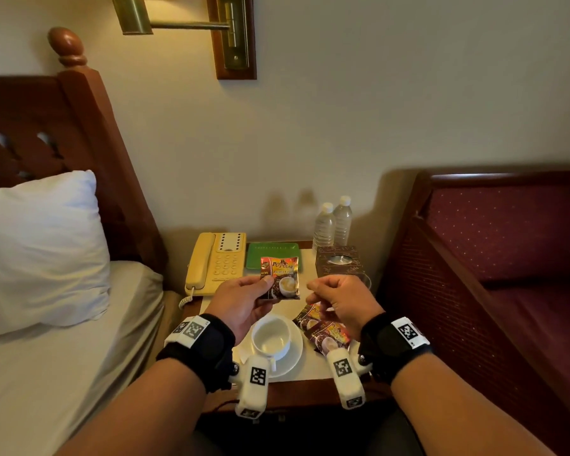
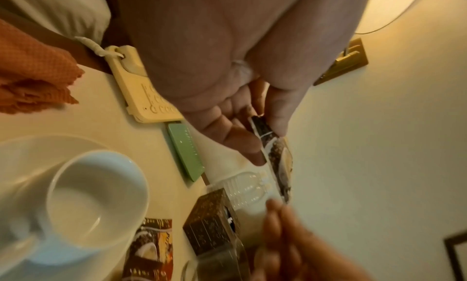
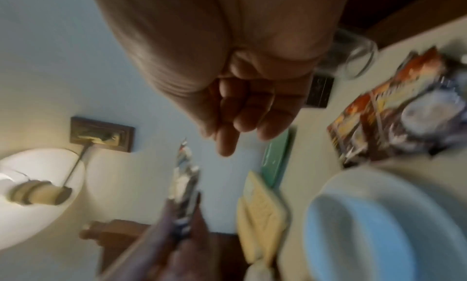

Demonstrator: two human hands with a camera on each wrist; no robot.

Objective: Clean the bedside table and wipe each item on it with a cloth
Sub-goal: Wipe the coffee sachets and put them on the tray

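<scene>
Head view, sachet point(image 1: 280, 278): upright, long axis vertical, printed face toward the camera, above the table point(image 1: 310, 368).
Left hand point(image 1: 244, 301): grip pinching the sachet's lower left corner.
Right hand point(image 1: 341, 302): just beside, fingers loosely curled, holding nothing.
Cup point(image 1: 271, 337): on saucer, below.

Coffee sachet point(image 1: 280, 278) pinched in left hand point(image 1: 241, 301): brand "POPULAR" across top, "KOPI" on left edge; smaller print illegible. Sachets on table point(image 1: 326, 330): print unreadable. Green tray point(image 1: 273, 253): lettering too faint.
</scene>
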